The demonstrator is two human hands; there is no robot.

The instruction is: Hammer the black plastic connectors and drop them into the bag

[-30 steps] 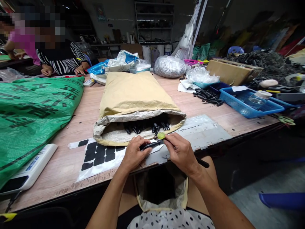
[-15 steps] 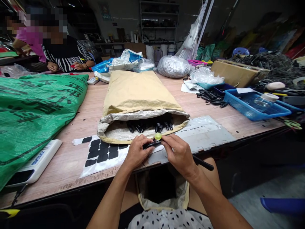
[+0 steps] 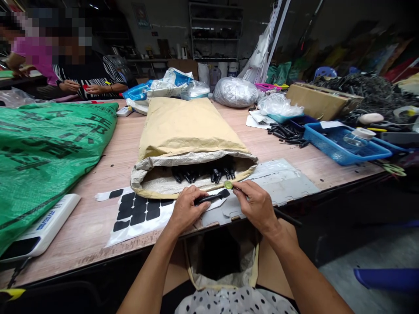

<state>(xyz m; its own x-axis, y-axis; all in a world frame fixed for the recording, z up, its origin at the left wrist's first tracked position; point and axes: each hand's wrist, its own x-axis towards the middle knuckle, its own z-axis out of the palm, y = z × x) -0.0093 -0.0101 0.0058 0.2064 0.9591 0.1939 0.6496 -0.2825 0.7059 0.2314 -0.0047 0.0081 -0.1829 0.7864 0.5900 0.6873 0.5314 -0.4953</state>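
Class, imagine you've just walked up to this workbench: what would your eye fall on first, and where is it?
Probably the big tan sack lying mid-picture, its mouth open toward the viewer with black parts inside. At the left edge, a bright green sack with black printing stands out too. Just before the tan sack, the left hand holds a slim black piece, and the right hand a small yellow-green round piece.
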